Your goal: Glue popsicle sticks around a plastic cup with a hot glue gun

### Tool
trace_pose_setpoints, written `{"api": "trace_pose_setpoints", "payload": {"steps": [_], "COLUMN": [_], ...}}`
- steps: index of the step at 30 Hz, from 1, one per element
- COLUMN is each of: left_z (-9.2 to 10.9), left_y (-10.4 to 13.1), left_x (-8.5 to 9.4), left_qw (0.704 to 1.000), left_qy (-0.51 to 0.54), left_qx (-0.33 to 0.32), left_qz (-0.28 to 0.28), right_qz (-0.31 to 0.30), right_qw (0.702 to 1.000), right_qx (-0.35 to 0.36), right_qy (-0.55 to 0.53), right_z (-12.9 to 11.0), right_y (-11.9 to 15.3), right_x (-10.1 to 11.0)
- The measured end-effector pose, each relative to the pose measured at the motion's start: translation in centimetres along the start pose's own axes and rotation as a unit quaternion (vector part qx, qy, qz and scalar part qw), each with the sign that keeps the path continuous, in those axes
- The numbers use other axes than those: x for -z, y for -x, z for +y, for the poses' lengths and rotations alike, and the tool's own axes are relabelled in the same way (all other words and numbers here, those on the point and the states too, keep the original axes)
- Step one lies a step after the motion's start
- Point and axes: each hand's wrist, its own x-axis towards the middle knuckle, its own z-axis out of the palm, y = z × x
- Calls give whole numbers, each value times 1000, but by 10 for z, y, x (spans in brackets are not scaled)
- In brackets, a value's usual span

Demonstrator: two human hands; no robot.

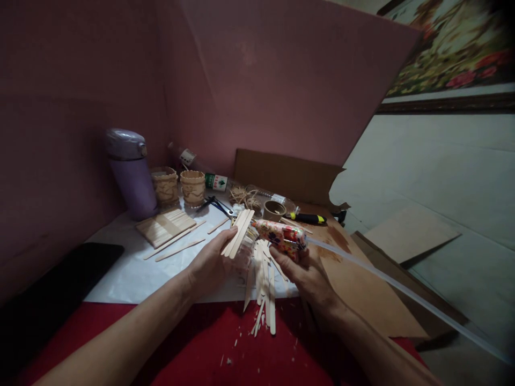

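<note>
My left hand grips a piece faced with flat wooden craft sticks. Something clear and plastic-like shows under the sticks, its shape partly hidden. In my right hand is a flower-patterned glue gun, its nozzle touching or very close to the sticks' right edge. A long translucent glue stick trails from the gun's back toward the lower right. Below and between both hands lies a loose pile of craft sticks, some over the table's front edge.
Behind the left hand lie a panel of joined sticks, pliers and two decorated wooden cups. A purple tumbler stands at left. Further back are plastic bottles, twine, a tape roll and a black-yellow handled tool.
</note>
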Motion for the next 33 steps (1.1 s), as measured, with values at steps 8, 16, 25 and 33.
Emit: {"api": "trace_pose_setpoints", "payload": {"steps": [8, 16, 25, 33], "left_z": [-1, -1, 10, 33], "left_y": [-3, -3, -10, -3], "left_x": [2, 2, 14, 10], "left_qw": [999, 990, 992, 983], "left_qy": [-48, -96, -66, -2], "left_qx": [19, 102, 112, -66], "left_qz": [11, -29, 1, 172], "right_qz": [14, 52, 175, 186], "right_qw": [999, 995, 984, 917], "right_qx": [-11, 5, 15, 3], "right_qy": [-31, -85, -40, 352], "right_z": [-6, -9, -4, 54], "right_y": [4, -4, -13, 9], "right_x": [-2, -7, 31, 97]}}
